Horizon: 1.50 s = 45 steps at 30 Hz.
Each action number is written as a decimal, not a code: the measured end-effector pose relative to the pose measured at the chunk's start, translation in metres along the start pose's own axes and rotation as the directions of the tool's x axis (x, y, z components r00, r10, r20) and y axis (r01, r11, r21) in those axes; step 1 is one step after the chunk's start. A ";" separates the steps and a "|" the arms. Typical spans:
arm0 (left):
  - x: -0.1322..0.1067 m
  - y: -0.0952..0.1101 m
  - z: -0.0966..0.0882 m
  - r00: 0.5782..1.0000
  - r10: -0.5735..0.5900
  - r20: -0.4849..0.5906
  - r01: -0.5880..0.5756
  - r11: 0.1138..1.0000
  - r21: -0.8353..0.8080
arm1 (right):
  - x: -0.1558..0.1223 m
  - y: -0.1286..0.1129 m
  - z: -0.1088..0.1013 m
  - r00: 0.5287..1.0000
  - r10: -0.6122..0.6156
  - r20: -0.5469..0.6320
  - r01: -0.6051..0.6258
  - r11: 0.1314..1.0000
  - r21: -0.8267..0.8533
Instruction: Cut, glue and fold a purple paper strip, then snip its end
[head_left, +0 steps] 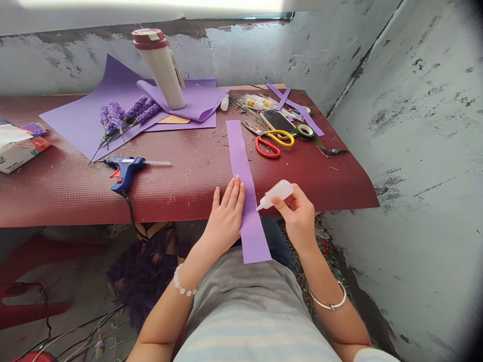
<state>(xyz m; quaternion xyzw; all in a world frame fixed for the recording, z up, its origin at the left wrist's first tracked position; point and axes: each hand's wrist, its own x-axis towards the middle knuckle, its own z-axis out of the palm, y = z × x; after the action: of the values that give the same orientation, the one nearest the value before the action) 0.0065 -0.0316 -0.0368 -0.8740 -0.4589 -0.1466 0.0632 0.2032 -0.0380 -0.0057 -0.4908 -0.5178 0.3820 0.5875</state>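
Note:
A long purple paper strip (237, 151) lies on the dark red table and reaches over its front edge towards my body. My left hand (227, 216) rests flat on the strip's left side, fingers stretched out. In my right hand (300, 216) is a small white glue bottle (280, 191), tilted with its nozzle down at the strip's right edge. A thin whitish line runs along that edge above the nozzle. Scissors (267, 141) with one red and one yellow handle lie just right of the strip, beside a dark phone (277, 122).
A blue hot glue gun (128, 168) with a cord lies left. Behind it are purple sheets (94, 108), purple flower sprigs (113, 114) and a tall tumbler (162, 73). Green tape (305, 131), purple strips (309, 118) and glue bottles (260, 103) lie back right. A wall (411, 151) stands right.

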 end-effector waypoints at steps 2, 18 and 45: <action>0.000 0.000 0.000 1.000 -0.002 -0.005 0.002 1.000 0.004 | -0.001 -0.001 -0.001 0.999 0.024 0.021 -0.024 1.000 0.010; 0.000 0.002 0.003 1.000 -0.014 -0.025 0.015 0.999 0.028 | -0.017 -0.015 -0.014 0.991 0.046 0.126 -0.035 0.996 -0.086; -0.042 0.021 -0.025 0.960 -0.079 -0.268 0.031 0.984 -0.176 | -0.033 -0.043 -0.022 0.995 0.047 0.086 -0.057 0.991 0.121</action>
<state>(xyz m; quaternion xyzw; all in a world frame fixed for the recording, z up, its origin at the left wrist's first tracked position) -0.0036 -0.0831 -0.0257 -0.8344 -0.4557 -0.3064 0.0470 0.2164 -0.0828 0.0289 -0.4504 -0.5041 0.4487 0.5845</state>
